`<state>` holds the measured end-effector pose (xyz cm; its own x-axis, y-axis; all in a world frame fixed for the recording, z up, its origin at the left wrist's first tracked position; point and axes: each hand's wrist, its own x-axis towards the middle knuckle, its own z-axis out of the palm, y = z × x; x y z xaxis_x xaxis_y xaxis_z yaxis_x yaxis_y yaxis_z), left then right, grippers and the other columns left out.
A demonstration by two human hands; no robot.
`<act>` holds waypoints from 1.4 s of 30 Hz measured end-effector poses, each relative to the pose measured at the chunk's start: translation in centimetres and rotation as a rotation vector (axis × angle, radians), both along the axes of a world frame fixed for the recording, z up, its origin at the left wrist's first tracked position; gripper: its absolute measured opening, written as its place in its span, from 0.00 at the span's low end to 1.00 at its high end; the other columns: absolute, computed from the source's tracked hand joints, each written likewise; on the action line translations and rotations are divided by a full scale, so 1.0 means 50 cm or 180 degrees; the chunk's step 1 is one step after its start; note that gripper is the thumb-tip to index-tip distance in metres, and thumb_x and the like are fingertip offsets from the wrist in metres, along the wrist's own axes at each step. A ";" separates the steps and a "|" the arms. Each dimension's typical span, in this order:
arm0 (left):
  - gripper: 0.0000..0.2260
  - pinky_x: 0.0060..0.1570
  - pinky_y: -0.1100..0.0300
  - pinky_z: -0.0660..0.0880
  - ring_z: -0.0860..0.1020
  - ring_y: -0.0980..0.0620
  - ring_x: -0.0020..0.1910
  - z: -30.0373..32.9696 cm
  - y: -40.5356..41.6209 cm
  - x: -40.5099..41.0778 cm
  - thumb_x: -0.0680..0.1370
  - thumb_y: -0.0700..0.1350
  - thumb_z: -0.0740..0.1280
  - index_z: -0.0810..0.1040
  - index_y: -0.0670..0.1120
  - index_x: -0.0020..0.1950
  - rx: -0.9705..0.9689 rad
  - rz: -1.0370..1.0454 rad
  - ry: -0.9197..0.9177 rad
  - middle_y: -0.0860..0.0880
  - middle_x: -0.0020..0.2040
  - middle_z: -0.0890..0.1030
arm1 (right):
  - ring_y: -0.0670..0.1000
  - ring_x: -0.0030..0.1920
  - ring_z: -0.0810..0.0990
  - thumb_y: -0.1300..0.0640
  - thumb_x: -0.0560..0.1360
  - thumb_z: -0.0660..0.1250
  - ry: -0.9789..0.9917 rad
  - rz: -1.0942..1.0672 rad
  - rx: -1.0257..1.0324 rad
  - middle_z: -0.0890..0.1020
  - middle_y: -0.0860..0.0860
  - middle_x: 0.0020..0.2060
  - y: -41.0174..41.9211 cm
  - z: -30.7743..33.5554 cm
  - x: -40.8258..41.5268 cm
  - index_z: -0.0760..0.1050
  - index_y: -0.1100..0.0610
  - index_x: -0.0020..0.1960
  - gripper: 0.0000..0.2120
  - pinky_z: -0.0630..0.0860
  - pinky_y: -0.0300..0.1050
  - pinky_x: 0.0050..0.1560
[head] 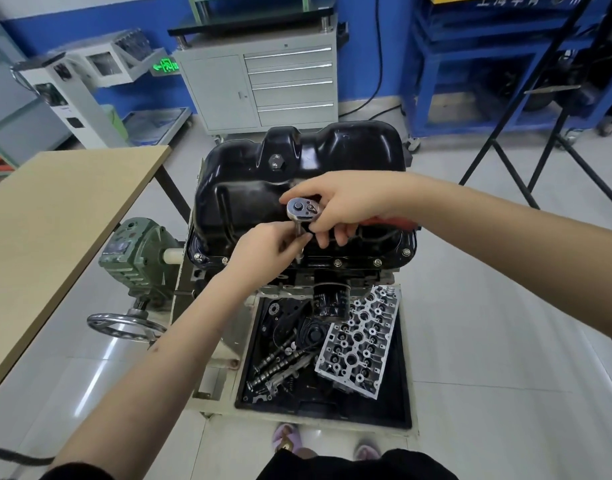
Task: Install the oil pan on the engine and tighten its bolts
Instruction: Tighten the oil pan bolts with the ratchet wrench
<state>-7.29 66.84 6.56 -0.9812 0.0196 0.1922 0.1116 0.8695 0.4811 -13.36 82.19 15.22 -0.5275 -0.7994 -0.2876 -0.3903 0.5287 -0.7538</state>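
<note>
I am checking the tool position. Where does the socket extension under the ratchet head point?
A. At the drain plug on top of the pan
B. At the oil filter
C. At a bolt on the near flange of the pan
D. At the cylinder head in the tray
C: the extension, steadied by the left hand, runs down from the ratchet to the near flange of the oil pan.

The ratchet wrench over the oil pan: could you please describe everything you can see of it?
The ratchet wrench has a round, shiny metal head with a small direction lever on top and a red handle, mostly hidden. The right hand grips it at the head. A thin metal extension drops upright from the head to the near flange of the black oil pan, where the left hand pinches it.
</note>
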 end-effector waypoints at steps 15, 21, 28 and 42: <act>0.13 0.29 0.58 0.67 0.72 0.52 0.28 0.000 -0.007 0.004 0.77 0.48 0.64 0.70 0.54 0.32 0.0154 0.0097 -0.0131 0.56 0.26 0.72 | 0.43 0.19 0.70 0.58 0.74 0.66 0.0387 0.0049 -0.0195 0.76 0.47 0.27 -0.004 0.003 0.021 0.74 0.55 0.54 0.09 0.69 0.35 0.21; 0.12 0.37 0.56 0.71 0.75 0.51 0.34 0.000 -0.012 0.000 0.77 0.50 0.63 0.80 0.42 0.45 0.0145 0.0111 -0.0254 0.54 0.31 0.76 | 0.44 0.31 0.66 0.49 0.74 0.64 0.2724 0.0624 0.0467 0.67 0.43 0.31 -0.027 0.020 0.013 0.70 0.54 0.45 0.08 0.60 0.37 0.28; 0.21 0.28 0.59 0.57 0.61 0.54 0.22 0.010 -0.016 0.004 0.76 0.46 0.64 0.61 0.49 0.25 0.0154 0.0134 -0.0188 0.53 0.20 0.64 | 0.46 0.28 0.62 0.50 0.75 0.61 0.2767 -0.0211 0.0659 0.65 0.48 0.29 -0.054 -0.008 0.047 0.61 0.55 0.30 0.18 0.57 0.40 0.27; 0.17 0.29 0.59 0.59 0.63 0.56 0.23 0.006 -0.011 0.000 0.79 0.46 0.61 0.67 0.48 0.30 -0.0004 -0.0011 -0.0052 0.54 0.23 0.65 | 0.55 0.39 0.70 0.50 0.76 0.59 0.3620 0.0586 0.0846 0.68 0.50 0.37 -0.052 0.018 0.019 0.71 0.56 0.43 0.10 0.56 0.40 0.26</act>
<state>-7.27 66.30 6.84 -0.9841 0.0233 0.1761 0.1068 0.8697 0.4818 -12.42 79.58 16.15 -0.4708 -0.8761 0.1042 -0.8527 0.4822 0.2012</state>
